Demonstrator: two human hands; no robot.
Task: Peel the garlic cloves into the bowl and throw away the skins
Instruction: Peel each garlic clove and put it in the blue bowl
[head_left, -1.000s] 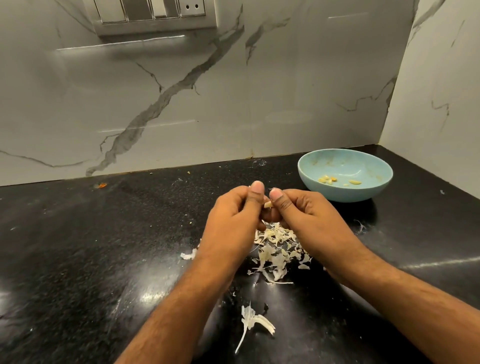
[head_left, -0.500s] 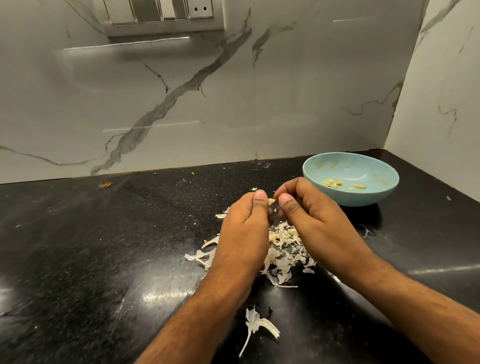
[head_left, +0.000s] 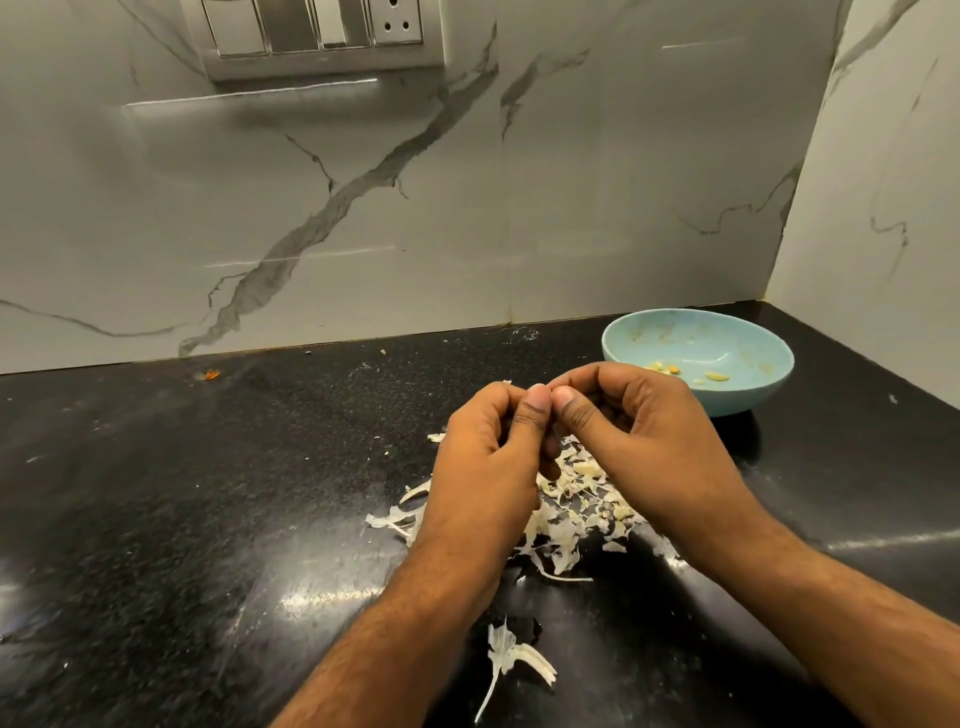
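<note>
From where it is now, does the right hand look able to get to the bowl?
Probably yes. The right hand is just in front of the bowl, nothing lies between them, and the bowl's mouth is open. Its fingers are busy pinching with the left hand, though.

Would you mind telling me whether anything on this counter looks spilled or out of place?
Papery white garlic skins lie scattered on the black stone counter beneath both hands, one stray scrap nearer the camera. An orange crumb sits by the wall. The light blue bowl stands upright.
</note>
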